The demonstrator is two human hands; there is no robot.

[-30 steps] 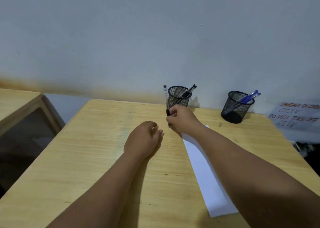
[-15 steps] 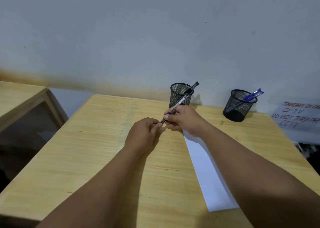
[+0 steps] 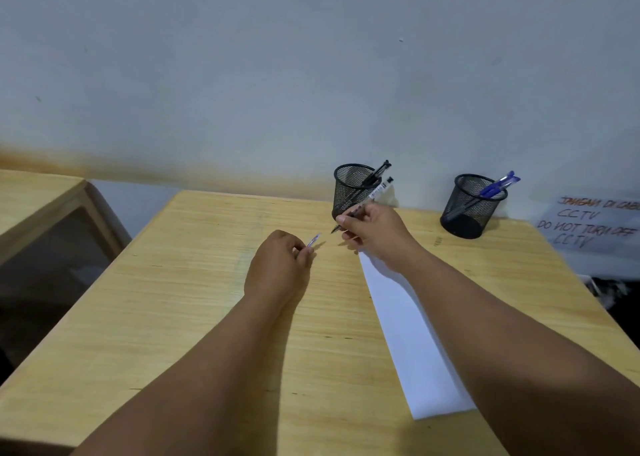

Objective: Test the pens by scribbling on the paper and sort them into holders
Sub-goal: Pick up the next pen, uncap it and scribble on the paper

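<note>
My right hand [image 3: 372,232] grips a clear-barrelled black pen [image 3: 375,194], tip pointing down-left and bare, just above the top end of the white paper [image 3: 412,337]. My left hand [image 3: 280,265] pinches the pen's small clear cap [image 3: 313,239] a short way left of the tip. Behind my right hand stands a black mesh holder [image 3: 351,187] with black pens in it. A second mesh holder [image 3: 472,206] at the right holds blue pens [image 3: 498,185].
The wooden table [image 3: 194,303] butts against a pale wall. A handwritten CCTV notice [image 3: 588,225] lies at the far right edge. Another wooden desk [image 3: 38,195] stands to the left across a gap.
My right hand lifted the pen from beside the left holder and tilted it; my left hand came up, took hold of the cap and pulled it off to the left.
</note>
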